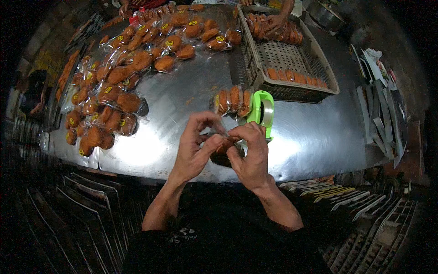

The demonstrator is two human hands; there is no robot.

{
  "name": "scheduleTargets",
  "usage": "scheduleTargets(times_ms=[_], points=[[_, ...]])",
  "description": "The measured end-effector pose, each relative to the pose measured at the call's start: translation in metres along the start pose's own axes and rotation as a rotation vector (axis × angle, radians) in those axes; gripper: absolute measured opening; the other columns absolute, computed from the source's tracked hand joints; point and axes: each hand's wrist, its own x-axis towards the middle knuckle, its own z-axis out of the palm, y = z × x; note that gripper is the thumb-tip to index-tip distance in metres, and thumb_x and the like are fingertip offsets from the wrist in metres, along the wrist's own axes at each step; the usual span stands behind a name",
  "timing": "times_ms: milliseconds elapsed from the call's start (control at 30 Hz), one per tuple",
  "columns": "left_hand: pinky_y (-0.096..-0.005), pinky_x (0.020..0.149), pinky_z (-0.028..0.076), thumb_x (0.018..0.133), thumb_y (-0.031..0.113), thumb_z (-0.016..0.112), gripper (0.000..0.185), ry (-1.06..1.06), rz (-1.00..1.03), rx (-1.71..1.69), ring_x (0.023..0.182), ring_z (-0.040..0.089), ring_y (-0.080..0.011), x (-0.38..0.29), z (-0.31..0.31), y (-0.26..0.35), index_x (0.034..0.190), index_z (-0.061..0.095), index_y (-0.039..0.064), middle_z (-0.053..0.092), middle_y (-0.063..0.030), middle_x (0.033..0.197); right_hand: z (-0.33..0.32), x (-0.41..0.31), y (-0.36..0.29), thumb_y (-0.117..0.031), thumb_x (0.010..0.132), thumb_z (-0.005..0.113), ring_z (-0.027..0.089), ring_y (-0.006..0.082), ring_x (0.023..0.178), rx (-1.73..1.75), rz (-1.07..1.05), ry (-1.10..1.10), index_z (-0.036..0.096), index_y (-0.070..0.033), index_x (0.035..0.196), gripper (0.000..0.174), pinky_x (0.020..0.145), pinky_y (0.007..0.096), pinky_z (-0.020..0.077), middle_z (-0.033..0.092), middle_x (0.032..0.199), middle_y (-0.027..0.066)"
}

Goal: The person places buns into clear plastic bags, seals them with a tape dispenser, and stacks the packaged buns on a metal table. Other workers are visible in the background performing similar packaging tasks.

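Between my left hand (202,147) and my right hand (251,150) is a brown baked bun in a clear plastic bag (224,149). Fingers of both hands pinch the bag's plastic at its top and partly cover the bun. Just beyond my right hand stands a bright green tape dispenser (262,94) with a roll of clear tape (267,113). Against the dispenser's left side lean several wrapped buns (234,99) in a short row, one bearing a yellow sticker.
A heap of bagged buns (116,75) covers the steel table's (164,113) left and far side. At the far right, a plastic crate (256,80) holds rows of buns, with another person's hand (273,25) inside. Metal strips (379,120) lie at the right edge. Trays (89,205) stand below left.
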Motion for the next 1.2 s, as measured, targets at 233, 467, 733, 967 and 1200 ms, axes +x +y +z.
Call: scheduleTargets(times_ms=[233,467,733,967,1200], points=[[-0.0264,0.078,0.050,0.088,0.004,0.072,0.047,0.167,-0.057,-0.096,0.094,0.059,-0.0111,-0.011,-0.017,0.017,0.127,0.046,0.002,0.060,-0.0067,0.102,0.021,-0.001,-0.022,-0.003,0.072,0.075,0.054,0.0264,0.083,-0.251,-0.074,0.102,0.069,-0.008,0.094,0.023,0.077,0.0393,0.0433,0.054,0.084,0.0053],[-0.0272,0.075,0.048,0.088,0.005,0.071,0.012,0.226,0.240,0.517,0.089,0.054,-0.0104,-0.005,-0.027,0.012,0.083,0.060,0.003,0.056,-0.0061,0.105,0.058,0.012,-0.019,-0.006,0.078,0.074,0.054,0.0249,0.098,0.161,0.181,0.346,0.062,-0.006,0.082,0.013,0.090,0.0397,0.0438,0.055,0.102,0.0101],[-0.0226,0.069,0.042,0.090,-0.003,0.059,0.028,0.444,0.030,-0.260,0.076,0.044,-0.0085,0.004,-0.012,-0.038,0.095,0.035,0.010,0.046,-0.0068,0.095,0.033,-0.021,0.031,-0.016,0.097,0.057,0.055,0.0213,0.107,0.020,0.413,0.472,0.045,0.001,0.123,0.033,0.097,0.0383,0.0435,0.058,0.112,0.0141],[-0.0237,0.069,0.045,0.089,-0.003,0.062,0.031,0.381,-0.021,-0.300,0.081,0.044,-0.0095,0.011,0.004,-0.059,0.097,0.034,0.010,0.044,-0.0060,0.096,-0.013,-0.080,0.151,-0.031,0.087,0.069,0.061,0.0330,0.082,-0.299,0.895,0.130,0.069,0.003,0.090,0.034,0.075,0.0440,0.0468,0.063,0.086,0.0190],[-0.0236,0.064,0.047,0.089,-0.004,0.062,0.032,0.365,-0.021,-0.220,0.080,0.044,-0.0087,0.019,0.021,-0.078,0.097,0.034,0.009,0.045,-0.0071,0.095,-0.024,-0.061,0.139,-0.023,0.085,0.072,0.060,0.0301,0.080,-0.273,0.770,0.215,0.065,0.003,0.078,0.028,0.073,0.0406,0.0457,0.061,0.083,0.0168]])
